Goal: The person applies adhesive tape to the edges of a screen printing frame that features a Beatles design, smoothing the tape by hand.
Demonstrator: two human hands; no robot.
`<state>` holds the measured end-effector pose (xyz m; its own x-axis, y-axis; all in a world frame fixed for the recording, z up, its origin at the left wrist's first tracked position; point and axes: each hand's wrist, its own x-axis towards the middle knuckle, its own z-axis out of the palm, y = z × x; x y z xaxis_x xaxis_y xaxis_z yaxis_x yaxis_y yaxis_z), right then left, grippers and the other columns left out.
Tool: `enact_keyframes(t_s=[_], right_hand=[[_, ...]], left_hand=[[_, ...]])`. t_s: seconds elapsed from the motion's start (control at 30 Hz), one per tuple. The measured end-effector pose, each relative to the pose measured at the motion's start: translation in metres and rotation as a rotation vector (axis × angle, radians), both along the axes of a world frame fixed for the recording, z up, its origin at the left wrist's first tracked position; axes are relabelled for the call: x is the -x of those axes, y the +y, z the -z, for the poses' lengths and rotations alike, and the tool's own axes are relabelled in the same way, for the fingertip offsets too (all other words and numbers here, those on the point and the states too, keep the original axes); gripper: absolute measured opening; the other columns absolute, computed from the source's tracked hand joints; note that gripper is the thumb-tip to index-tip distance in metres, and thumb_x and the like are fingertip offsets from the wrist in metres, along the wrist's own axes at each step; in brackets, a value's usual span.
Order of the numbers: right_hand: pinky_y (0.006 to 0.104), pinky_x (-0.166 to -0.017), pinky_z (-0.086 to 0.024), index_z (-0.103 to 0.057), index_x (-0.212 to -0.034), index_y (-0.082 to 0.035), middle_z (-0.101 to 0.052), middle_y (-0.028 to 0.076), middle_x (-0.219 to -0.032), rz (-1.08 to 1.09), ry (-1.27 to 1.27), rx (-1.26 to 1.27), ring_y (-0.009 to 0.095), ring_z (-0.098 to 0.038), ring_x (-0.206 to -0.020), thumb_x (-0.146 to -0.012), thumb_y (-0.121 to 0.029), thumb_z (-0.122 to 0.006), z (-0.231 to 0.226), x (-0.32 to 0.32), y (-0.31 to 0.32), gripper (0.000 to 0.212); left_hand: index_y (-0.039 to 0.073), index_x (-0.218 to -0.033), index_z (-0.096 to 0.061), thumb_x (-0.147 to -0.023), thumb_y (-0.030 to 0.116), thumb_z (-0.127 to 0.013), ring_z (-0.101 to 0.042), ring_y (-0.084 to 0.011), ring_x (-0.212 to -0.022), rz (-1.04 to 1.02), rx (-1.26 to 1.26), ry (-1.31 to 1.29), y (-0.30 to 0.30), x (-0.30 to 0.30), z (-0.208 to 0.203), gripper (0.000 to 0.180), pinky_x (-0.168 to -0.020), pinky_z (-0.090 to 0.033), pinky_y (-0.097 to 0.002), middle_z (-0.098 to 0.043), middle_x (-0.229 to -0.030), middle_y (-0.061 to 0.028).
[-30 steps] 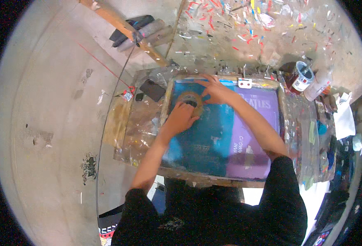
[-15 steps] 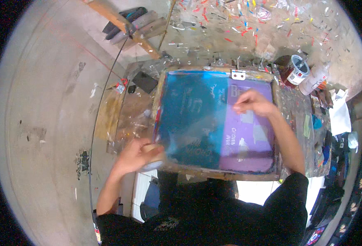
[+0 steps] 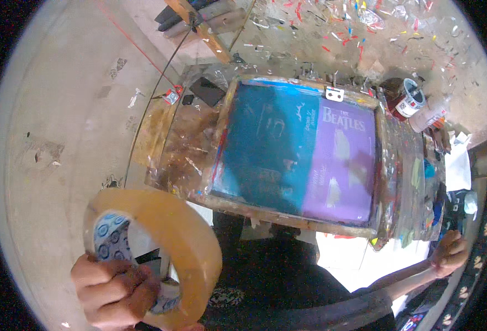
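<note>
- At the lower left, close under the camera, the left hand (image 3: pixel 113 289) is wrapped around a large roll of clear tan packing tape (image 3: pixel 163 248), fingers through its core and closed firmly on the ring (the inner cardboard shows a blue-and-white pattern).
- The roll is lifted well off the work table (image 3: pixel 174 149), out over the grey concrete floor (image 3: pixel 61 110).
- At the far lower right, the right hand (image 3: pixel 448 252) hangs beside the table's edge with fingers loosely curled; whether it holds anything cannot be told at this size.
- Between the two arms lies a wooden-framed printing screen (image 3: pixel 296 154), flat on the table, its mesh teal on the left part and purple on the right, with pale lettering in the purple part.
- A small metal hinge clamp (image 3: pixel 334 94) sits at the frame's far edge.
- Beyond the frame's right far corner stands an open paint can (image 3: pixel 409 99), with a pale bottle (image 3: pixel 428 116) just beside it.
- A dark flat object (image 3: pixel 207 91) lies on the table near the frame's left far corner.
- The table surface is smeared with dried paint and covered in crinkled plastic.
</note>
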<state>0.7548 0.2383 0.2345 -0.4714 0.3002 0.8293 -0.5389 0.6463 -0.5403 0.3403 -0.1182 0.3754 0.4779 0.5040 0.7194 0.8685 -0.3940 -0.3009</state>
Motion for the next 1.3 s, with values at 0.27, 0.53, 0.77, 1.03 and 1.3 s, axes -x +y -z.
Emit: enact_keyframes(t_s=[0.27,0.53,0.77,1.03,1.3], right_hand=[[0.0345,-0.081,-0.041,-0.055,-0.072,-0.013,-0.054,-0.001,-0.068,0.275,-0.087,0.232,0.014,-0.053,-0.071,-0.079,-0.011,-0.06,0.078,-0.014,-0.014,0.01],[0.0309,-0.061,-0.045,-0.071,-0.076,-0.007,-0.067,0.007,-0.069,0.416,-0.929,0.06,0.017,-0.058,-0.062,-0.065,0.004,-0.073,-0.008,0.104,-0.028,0.016],[0.0374,-0.066,-0.048,-0.068,-0.087,-0.005,-0.062,0.01,-0.075,0.127,-1.063,-0.438,0.028,-0.06,-0.072,-0.067,0.002,-0.07,-0.093,0.178,-0.045,0.021],[0.0387,-0.067,-0.05,-0.062,-0.099,-0.006,-0.064,0.01,-0.088,0.004,-1.016,-0.512,0.029,-0.062,-0.077,-0.07,0.004,-0.069,-0.106,0.223,-0.066,0.032],[0.0318,-0.063,-0.049,-0.064,-0.082,-0.002,-0.064,0.007,-0.074,-0.233,-0.938,-0.382,0.021,-0.062,-0.067,-0.071,0.001,-0.073,-0.087,0.276,-0.029,0.015]], left_hand=[[0.02,-0.105,-0.068,-0.084,0.041,-0.071,-0.064,-0.018,-0.07,-0.178,0.264,-0.126,-0.036,-0.004,-0.016,0.03,-0.054,-0.054,-0.028,-0.064,-0.082,-0.0056],[0.021,-0.083,-0.066,-0.073,0.035,-0.079,-0.057,-0.0153,-0.061,-0.278,-0.165,-0.262,0.029,0.031,0.062,0.021,-0.051,-0.044,-0.0291,-0.054,-0.066,0.0007],[0.019,-0.096,-0.066,-0.084,0.029,-0.068,-0.056,-0.0222,-0.053,-0.53,0.073,-0.256,0.175,0.135,0.214,0.015,-0.047,-0.044,-0.0366,-0.052,-0.061,-0.0032],[0.01,-0.109,-0.06,-0.084,0.032,-0.068,-0.056,-0.0237,-0.049,-0.721,-0.054,-0.253,0.263,0.159,0.322,0.035,-0.046,-0.044,-0.038,-0.056,-0.06,-0.0052],[0.003,-0.134,-0.043,-0.082,0.045,-0.068,-0.06,-0.0315,-0.102,-0.638,0.202,-0.868,0.248,0.091,0.276,0.072,-0.089,-0.044,-0.0431,-0.063,-0.105,-0.0152]])
